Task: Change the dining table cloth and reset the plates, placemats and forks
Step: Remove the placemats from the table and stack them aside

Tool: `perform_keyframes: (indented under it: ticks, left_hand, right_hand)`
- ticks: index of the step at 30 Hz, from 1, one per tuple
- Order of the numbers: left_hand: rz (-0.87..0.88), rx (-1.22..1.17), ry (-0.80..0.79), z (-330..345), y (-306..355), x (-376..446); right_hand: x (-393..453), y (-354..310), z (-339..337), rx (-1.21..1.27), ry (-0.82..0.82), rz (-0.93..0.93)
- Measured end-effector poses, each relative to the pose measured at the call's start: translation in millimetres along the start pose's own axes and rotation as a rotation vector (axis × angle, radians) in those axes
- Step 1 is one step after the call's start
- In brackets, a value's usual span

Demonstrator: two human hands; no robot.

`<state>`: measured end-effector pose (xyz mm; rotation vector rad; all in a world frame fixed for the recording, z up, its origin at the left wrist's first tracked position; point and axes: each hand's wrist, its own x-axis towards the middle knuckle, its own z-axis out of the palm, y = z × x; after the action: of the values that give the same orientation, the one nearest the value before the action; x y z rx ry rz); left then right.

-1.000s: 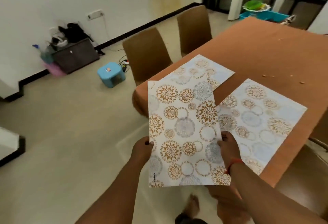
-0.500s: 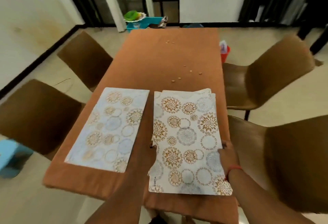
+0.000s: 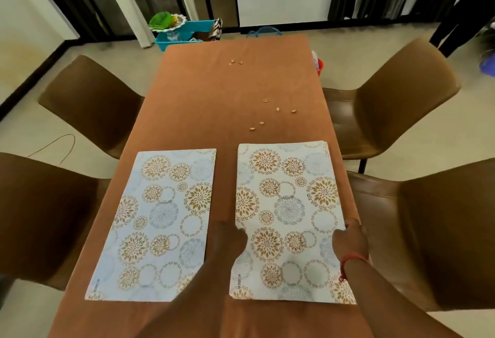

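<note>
Placemats, floral-circle print: a stack [image 3: 288,214] lies at lower right of the frame on the orange tablecloth [image 3: 227,91], edges of lower sheets showing at its far end; one single placemat [image 3: 160,222] lies just beside it at lower centre-left, apart from the stack. Left hand [image 3: 231,236]: forearm rising from the bottom edge, hand at the stack's left edge, fingers gripping that edge, tips hidden. Right hand [image 3: 349,241]: red thread at the wrist, hand at the stack's right edge, fingers curled over the edge and holding it. Bench: draped in the cloth, several small pale scraps [image 3: 265,101] scattered at mid-frame. Four brown chairs [image 3: 393,88], two per side. Teal tub [image 3: 187,32] on the floor, upper centre.
</note>
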<state>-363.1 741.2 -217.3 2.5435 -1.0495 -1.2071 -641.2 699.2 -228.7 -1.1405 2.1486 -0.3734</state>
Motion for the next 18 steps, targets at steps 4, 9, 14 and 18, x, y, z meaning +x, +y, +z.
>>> perform_keyframes:
  ticks: [4, 9, 14, 18]
  left_hand:
    - [0.013, 0.037, 0.033, -6, -4, 13]
    - [-0.006, -0.138, -0.012, -1, -10, 18]
    - [0.127, -0.254, 0.105, -4, -10, -1]
    - [0.157, -0.298, 0.243, -32, -12, -22]
  right_hand:
    - [-4, -9, -3, -0.004, -0.018, 0.028]
    - [-6, -11, -7, 0.190, -0.048, 0.085]
    - [-22, -17, -3, 0.323, -0.023, 0.008]
    - [-30, -34, 12, 0.382, -0.061, -0.027]
